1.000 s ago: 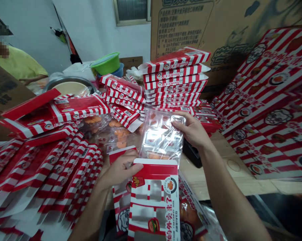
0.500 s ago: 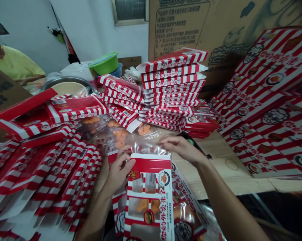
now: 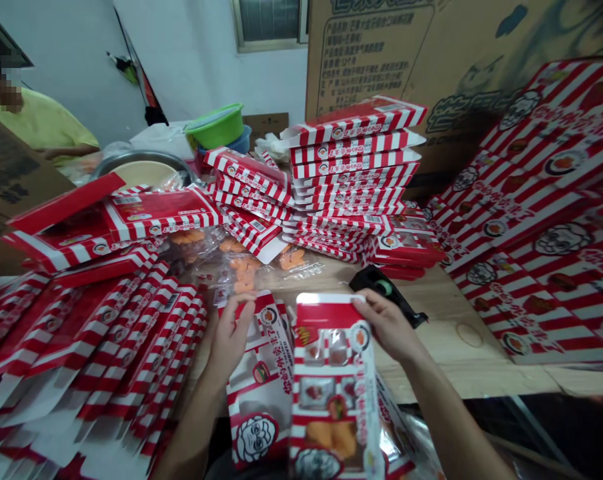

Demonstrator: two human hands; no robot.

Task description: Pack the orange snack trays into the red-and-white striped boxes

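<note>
My right hand [image 3: 389, 327] grips the top right corner of a red-and-white striped box [image 3: 334, 380] with clear windows showing orange snack pieces inside. My left hand [image 3: 230, 337] rests with fingers curled on the top edge of another flat striped box [image 3: 259, 393] lying beside it to the left. Both boxes lie at the near edge of the wooden table [image 3: 446, 340].
Flat striped cartons [image 3: 106, 333] fan out on the left. Stacks of filled boxes [image 3: 354, 173] stand behind, with clear snack bags [image 3: 241, 267] before them. A black tape dispenser [image 3: 386, 293] lies right of my hand. Large striped cartons [image 3: 541, 220] lean at right. A person in yellow [image 3: 36, 127] sits far left.
The clear plastic tray of snacks has gone fully into the striped box. My right hand moved down from the tray's top to the box's top corner. My left hand shifted to the neighbouring box.
</note>
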